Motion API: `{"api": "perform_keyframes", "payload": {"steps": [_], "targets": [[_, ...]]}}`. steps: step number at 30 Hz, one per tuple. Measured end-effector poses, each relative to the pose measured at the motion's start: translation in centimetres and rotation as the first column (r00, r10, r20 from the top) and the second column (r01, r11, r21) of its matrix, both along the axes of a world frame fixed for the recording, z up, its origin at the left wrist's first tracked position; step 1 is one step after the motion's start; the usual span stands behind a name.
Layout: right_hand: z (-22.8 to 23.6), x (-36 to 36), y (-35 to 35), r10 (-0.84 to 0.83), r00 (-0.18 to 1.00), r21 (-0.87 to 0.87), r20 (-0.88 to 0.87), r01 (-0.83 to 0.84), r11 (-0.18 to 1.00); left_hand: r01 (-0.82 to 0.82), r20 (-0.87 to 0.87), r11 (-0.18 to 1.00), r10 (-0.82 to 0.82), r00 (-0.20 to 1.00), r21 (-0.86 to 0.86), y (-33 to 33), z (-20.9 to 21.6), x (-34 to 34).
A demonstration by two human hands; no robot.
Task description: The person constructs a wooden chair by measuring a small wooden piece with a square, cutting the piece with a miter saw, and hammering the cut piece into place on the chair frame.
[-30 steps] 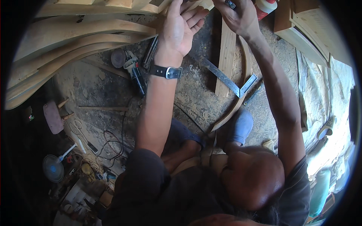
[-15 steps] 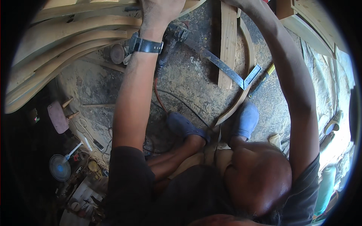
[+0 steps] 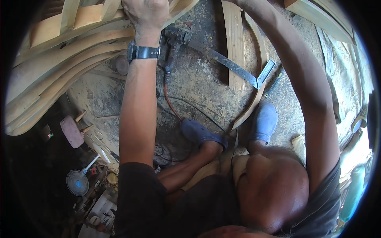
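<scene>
My left hand [image 3: 147, 12], with a dark watch [image 3: 145, 52] on its wrist, is at the top beside the pale wooden frame. Its fingers are curled closed, and whatever they grip is hidden. Of my right hand only a sliver near the wrist [image 3: 236, 1] shows at the top edge; its fingers are out of sight. Curved wooden pieces [image 3: 75, 51] fan out left of my left hand. Below my hands, a metal try square [image 3: 234, 68] lies across a straight board [image 3: 235, 47] and a thin curved strip [image 3: 258, 39]. An angle grinder [image 3: 174, 43] rests on the floor.
The grinder's orange cord [image 3: 169, 101] runs towards my blue clogs [image 3: 265, 119]. A tool with a dark handle [image 3: 274, 84] lies right of the square. A pink stool [image 3: 72, 131] and a small fan [image 3: 77, 182] are at the left. Wooden furniture [image 3: 325, 18] stands upper right.
My left hand has shifted slightly left and down, staying closed. The view has moved, showing more upright slats of the wooden frame at the upper left. The tools on the floor lie as before.
</scene>
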State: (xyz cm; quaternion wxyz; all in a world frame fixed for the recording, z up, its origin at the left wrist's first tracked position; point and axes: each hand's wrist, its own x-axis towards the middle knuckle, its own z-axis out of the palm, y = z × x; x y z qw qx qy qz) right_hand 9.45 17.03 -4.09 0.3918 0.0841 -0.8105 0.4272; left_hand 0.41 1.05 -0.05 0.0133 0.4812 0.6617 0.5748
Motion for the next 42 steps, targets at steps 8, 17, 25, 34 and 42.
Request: {"api": "perform_keyframes", "payload": {"steps": [8, 17, 25, 34, 42], "targets": [[0.4, 1.0, 0.1, -0.029, 0.964, -0.124, 0.264, 0.064, 0.99, -0.393, -0.315, 0.885, 0.31, 0.897, -0.249, 0.7, 1.3, 1.7], [-7.4, 0.2, -3.5, -0.216, 0.969, -0.151, 0.117, 0.233, 0.961, -0.505, -0.461, 0.838, 0.372, 0.806, -0.207, 0.8, 1.0, 1.9], [-6.9, -0.7, -4.8, -0.245, 0.964, -0.109, 0.105, 0.256, 0.961, -0.113, -0.264, 0.988, 0.083, 0.961, -0.101, -2.9, -1.3, -3.8], [-7.4, -0.3, -3.4, -0.241, 0.957, -0.125, 0.159, 0.262, 0.957, -0.413, -0.39, 0.862, 0.287, 0.875, -0.294, 0.4, 1.2, 1.0], [-7.2, 1.7, -3.3, -0.127, 0.95, -0.37, 0.285, 0.231, 0.9, -0.409, -0.457, 0.853, 0.238, 0.857, -0.324, 0.2, 1.1, 0.6]]}}
